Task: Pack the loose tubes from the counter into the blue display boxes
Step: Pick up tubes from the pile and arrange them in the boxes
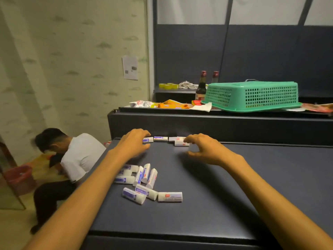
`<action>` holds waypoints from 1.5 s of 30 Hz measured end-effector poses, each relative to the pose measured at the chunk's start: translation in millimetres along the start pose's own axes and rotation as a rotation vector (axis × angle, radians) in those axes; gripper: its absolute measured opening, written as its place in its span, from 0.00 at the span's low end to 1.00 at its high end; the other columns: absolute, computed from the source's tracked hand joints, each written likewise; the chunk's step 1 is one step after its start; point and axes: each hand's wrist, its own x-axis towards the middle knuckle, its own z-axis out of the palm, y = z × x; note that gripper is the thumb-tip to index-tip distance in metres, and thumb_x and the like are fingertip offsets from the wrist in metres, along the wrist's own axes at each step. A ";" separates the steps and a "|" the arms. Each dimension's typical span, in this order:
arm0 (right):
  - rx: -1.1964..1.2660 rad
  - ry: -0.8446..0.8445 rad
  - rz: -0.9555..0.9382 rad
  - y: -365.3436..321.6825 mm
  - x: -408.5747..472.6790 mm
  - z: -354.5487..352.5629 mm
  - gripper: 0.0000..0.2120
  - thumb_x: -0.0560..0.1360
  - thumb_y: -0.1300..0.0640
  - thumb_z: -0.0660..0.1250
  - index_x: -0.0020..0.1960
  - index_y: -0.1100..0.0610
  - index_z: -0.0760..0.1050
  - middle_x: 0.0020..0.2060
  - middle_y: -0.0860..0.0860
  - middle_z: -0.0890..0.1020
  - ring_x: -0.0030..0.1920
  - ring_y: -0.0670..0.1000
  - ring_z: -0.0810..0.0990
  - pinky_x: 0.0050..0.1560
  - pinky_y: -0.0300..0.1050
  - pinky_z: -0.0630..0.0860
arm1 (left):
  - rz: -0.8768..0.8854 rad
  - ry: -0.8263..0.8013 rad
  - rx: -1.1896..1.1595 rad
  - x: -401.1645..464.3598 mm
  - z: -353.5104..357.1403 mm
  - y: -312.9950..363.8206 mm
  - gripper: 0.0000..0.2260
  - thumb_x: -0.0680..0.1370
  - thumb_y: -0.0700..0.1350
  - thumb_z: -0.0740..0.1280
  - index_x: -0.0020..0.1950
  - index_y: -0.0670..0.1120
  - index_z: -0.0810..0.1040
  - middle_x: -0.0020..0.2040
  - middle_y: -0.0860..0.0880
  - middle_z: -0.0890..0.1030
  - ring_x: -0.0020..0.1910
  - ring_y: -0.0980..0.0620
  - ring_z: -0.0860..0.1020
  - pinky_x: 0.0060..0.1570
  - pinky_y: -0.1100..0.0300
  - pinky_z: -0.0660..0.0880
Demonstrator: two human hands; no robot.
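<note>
Dark counter [234, 177], papered wall [72, 51], left hand [134, 141] pinching tube [148, 140], right hand [203, 148] curled, empty

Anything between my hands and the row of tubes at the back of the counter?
Nothing visible. The left hand already touches the leftmost tube, and the right hand has fingertips on the rightmost tube. The tube pile lies nearer, beside the left forearm.

left arm: bare, reached from 7 o'clock toward 12, palm down | left hand [134, 142]: fingers curled forward, thumb below, tips at a small white pack, grip unclear | right arm: bare, came in from 5 o'clock | right hand [204, 149]: palm down, fingers hooked, thumb spread toward 9 o'clock, grip unclear
</note>
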 end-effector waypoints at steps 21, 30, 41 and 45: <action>-0.001 -0.019 -0.079 -4.3 73.3 7.4 0.20 0.76 0.49 0.69 0.66 0.51 0.71 0.60 0.51 0.77 0.57 0.50 0.74 0.52 0.42 0.72 | 0.058 0.089 -0.306 28.2 -10.0 -11.7 0.12 0.72 0.38 0.73 0.50 0.52 0.76 0.48 0.51 0.80 0.44 0.54 0.78 0.43 0.64 0.75; -0.028 -0.049 -0.126 -24.2 112.6 33.0 0.17 0.77 0.53 0.67 0.65 0.52 0.72 0.59 0.53 0.78 0.56 0.52 0.76 0.54 0.48 0.76 | 0.103 0.106 -0.413 8.2 -19.4 -17.8 0.12 0.70 0.36 0.75 0.49 0.49 0.81 0.46 0.54 0.81 0.45 0.57 0.79 0.46 0.66 0.76; -0.122 -0.013 -0.115 -32.0 119.0 44.3 0.13 0.78 0.50 0.65 0.60 0.53 0.77 0.56 0.53 0.78 0.55 0.54 0.75 0.51 0.46 0.71 | 0.207 0.134 -0.355 1.4 -20.0 -24.1 0.12 0.71 0.39 0.74 0.52 0.48 0.82 0.47 0.54 0.82 0.44 0.58 0.80 0.44 0.72 0.73; -0.085 -0.018 -0.095 -32.2 114.5 43.4 0.11 0.78 0.52 0.65 0.59 0.52 0.75 0.54 0.53 0.79 0.54 0.54 0.76 0.48 0.43 0.66 | 0.195 0.155 -0.358 -3.4 -20.6 -29.0 0.12 0.71 0.40 0.75 0.53 0.49 0.82 0.48 0.54 0.81 0.45 0.58 0.79 0.44 0.71 0.73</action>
